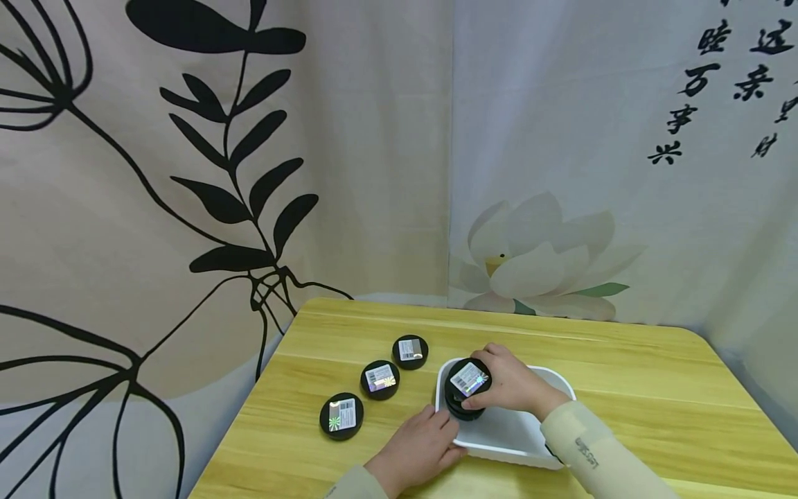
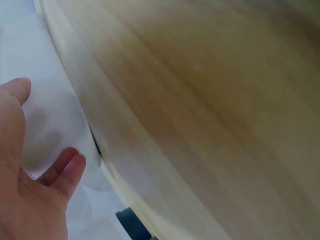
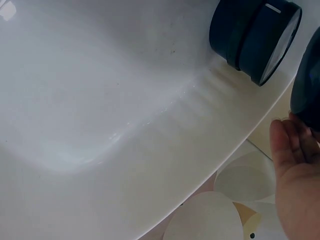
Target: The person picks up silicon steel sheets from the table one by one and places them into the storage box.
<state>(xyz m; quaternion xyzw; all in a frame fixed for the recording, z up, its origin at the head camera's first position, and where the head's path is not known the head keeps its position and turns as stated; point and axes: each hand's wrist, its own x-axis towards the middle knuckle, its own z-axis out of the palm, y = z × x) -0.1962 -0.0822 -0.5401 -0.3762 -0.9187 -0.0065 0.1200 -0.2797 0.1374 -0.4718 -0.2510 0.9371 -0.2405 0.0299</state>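
Note:
My right hand (image 1: 512,382) grips a small round black jar (image 1: 469,378), its barcode label facing up, over the left end of a white tray (image 1: 508,431). Beneath the held jar, another black jar (image 3: 245,37) stands in the tray. In the right wrist view the held jar (image 3: 309,82) is beside it, cut by the frame's edge. My left hand (image 1: 419,447) holds the tray's near left corner; the left wrist view shows its thumb and fingers against the white tray wall (image 2: 55,100).
Left of the tray, three more labelled black jars lie in a slanting row: a far one (image 1: 410,351), a middle one (image 1: 379,380) and a near one (image 1: 341,416). The wooden table (image 1: 661,409) extends right of the tray. Behind it hangs a printed curtain (image 1: 380,173).

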